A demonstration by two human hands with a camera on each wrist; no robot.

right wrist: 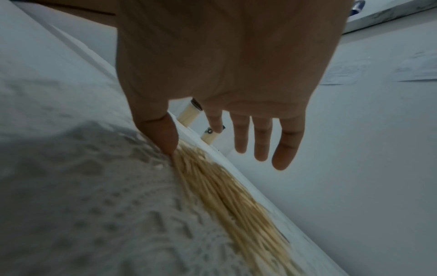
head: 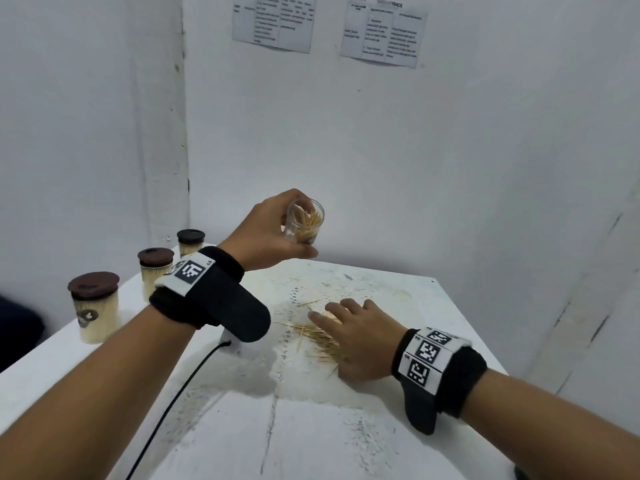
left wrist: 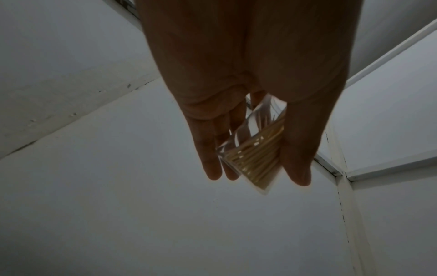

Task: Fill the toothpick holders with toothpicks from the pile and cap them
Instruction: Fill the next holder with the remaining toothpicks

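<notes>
Cable [head: 173, 396], black, runs from the near edge of the tabletop [head: 311, 445] up to a white plug under the left wrist band.

Right hand [head: 360, 337], palm down with its grip spread, fingers straight; it rests on the pile [head: 313, 336] of toothpicks near the middle of the tabletop. In the right wrist view the thumb [right wrist: 163, 134] touches the pile's end while the other fingers [right wrist: 262, 138] reach past the tabletop's edge.

Pile, loose pale sticks lying flat on a worn, patterned patch of the white surface, a few strays just beyond it.

Capped holders, three, in a row along the left edge: nearest [head: 94, 306], middle [head: 155, 271], farthest [head: 190, 241] close to the far left corner. Each is packed with toothpicks and carries a brown lid.

Left hand [head: 273, 230], raised over the far edge, its grip closed round an open holder [head: 305, 220], thumb on one side and fingers on the other. This clear holder is tilted, uncapped, and partly filled with toothpicks.

Wall behind, white, with two printed sheets [head: 382, 29]; text too blurred to read.
</notes>
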